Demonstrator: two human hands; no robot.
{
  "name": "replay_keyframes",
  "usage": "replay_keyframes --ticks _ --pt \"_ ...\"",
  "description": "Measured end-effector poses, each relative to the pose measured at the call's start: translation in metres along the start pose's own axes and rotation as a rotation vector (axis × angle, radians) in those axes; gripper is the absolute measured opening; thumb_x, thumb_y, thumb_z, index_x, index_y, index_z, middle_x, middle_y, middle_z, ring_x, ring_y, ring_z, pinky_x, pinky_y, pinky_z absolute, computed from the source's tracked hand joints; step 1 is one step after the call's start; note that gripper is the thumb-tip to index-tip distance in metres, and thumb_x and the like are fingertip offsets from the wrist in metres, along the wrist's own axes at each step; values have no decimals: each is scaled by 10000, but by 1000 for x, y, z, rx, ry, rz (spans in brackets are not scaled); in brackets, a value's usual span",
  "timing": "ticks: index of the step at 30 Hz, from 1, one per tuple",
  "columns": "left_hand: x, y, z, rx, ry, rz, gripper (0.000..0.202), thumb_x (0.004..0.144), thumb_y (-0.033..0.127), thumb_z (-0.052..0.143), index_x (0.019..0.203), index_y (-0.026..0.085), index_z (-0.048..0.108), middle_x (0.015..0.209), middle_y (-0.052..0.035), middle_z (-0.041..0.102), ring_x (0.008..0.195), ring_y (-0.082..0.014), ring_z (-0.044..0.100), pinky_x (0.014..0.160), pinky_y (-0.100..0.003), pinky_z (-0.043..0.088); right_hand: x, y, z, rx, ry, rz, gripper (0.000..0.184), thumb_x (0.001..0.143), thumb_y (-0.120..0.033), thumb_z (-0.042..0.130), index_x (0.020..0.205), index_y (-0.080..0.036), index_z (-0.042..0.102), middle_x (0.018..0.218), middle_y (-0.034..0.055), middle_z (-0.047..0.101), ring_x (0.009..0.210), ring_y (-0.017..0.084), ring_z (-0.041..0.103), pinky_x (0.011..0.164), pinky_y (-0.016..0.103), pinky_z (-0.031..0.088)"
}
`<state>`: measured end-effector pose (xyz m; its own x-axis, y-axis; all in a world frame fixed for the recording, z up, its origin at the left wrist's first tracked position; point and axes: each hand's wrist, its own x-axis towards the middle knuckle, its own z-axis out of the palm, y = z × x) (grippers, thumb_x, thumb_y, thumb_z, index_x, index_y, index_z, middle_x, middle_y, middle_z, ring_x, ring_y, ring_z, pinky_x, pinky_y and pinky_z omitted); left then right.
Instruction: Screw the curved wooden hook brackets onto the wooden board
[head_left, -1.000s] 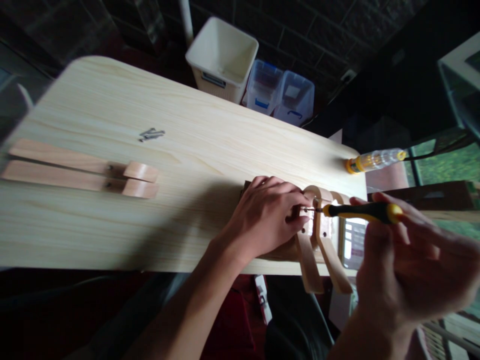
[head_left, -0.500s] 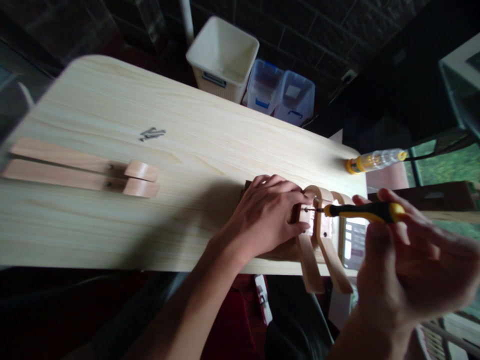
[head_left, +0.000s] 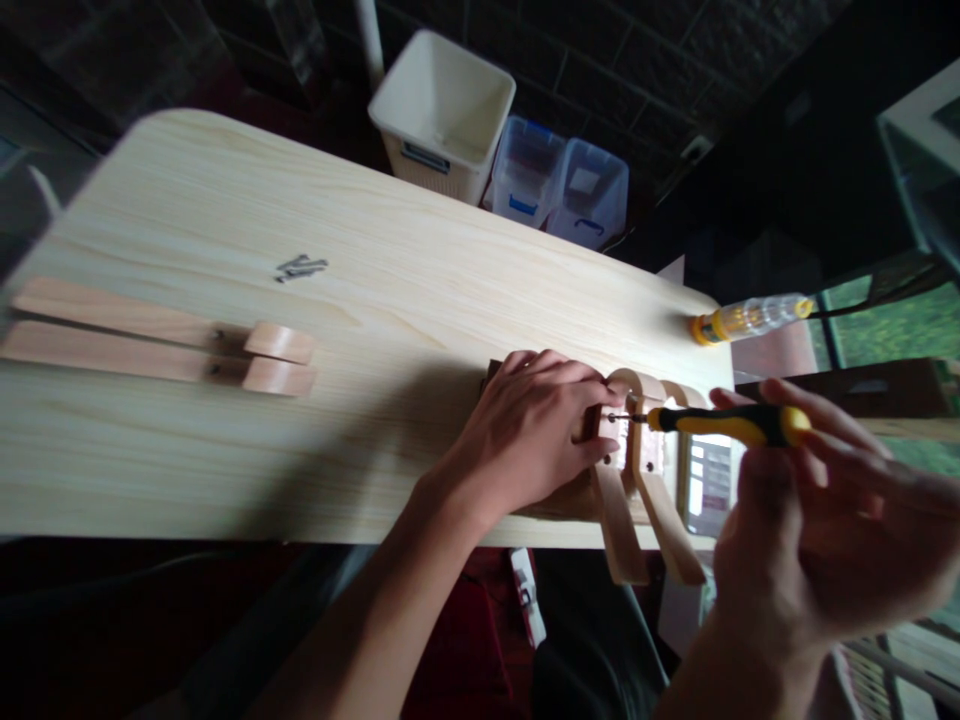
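Observation:
My right hand (head_left: 817,520) holds a black-and-yellow screwdriver (head_left: 739,422) by its handle, thumb on one side and fingers on the other. The screwdriver lies almost level, its tip at the upper screw hole in the end of a wooden board (head_left: 609,440). My left hand (head_left: 529,430) lies over that board and grips it, thumb and index finger close to the holes. Curved wooden pieces (head_left: 660,520) stand against the board end and jut past the table's front edge. One has a dark hole in its face. My palm hides most of the board.
Two matching curved wooden strips (head_left: 135,345) lie on the table (head_left: 390,290) at left, near a small pile of screws (head_left: 301,267). A clear-and-yellow bit holder (head_left: 750,318) stands at the far right. Behind the table are a white bin (head_left: 442,100) and clear plastic boxes (head_left: 559,180).
The fingers of my right hand have shifted slightly around the screwdriver handle. Its tip stays at the same hole, and my left hand keeps its place.

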<state>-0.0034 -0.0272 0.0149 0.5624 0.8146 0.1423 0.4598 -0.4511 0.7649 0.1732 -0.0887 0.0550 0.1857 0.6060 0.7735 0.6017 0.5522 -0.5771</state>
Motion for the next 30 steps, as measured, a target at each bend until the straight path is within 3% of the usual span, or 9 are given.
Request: replay_keyframes --ticks 10,15,18,24,30 --pt "1 0 0 1 9 -6 308 929 360 840 1226 310 777 1282 -2 774 1237 -265 647 1119 -458 410 2 10 -4 2 -2 -21 721 661 198 760 1204 -276 745 1140 -23 845 1062 146 815 854 257 722" --pt "0 -1 2 2 18 3 318 920 364 851 1227 326 775 1288 6 773 1237 -264 649 1111 -462 413 -2 4 -1 -35 45 82 569 721 121 780 1172 -222 725 1176 41 826 1141 229 816 860 348 740" --pt "0 -1 2 -9 19 1 307 917 361 857 1212 331 774 1264 17 776 1231 -259 650 1102 -458 413 -4 -1 3 -30 26 62 587 746 137 751 1221 -207 723 1198 41 800 1163 245 812 892 397 752" --pt "0 -1 0 -19 5 -5 305 917 355 858 1208 324 773 1256 20 777 1226 -258 653 1090 -457 414 -1 3 5 19 -13 41 684 736 162 736 1281 -252 736 1225 5 771 1103 169 810 871 300 747" --pt "1 0 0 -6 4 -3 315 935 352 835 1240 310 769 1268 14 776 1241 -260 650 1093 -451 410 2 17 -4 -23 -23 1 667 712 111 800 1285 -228 751 1184 28 762 1037 190 820 859 304 735"
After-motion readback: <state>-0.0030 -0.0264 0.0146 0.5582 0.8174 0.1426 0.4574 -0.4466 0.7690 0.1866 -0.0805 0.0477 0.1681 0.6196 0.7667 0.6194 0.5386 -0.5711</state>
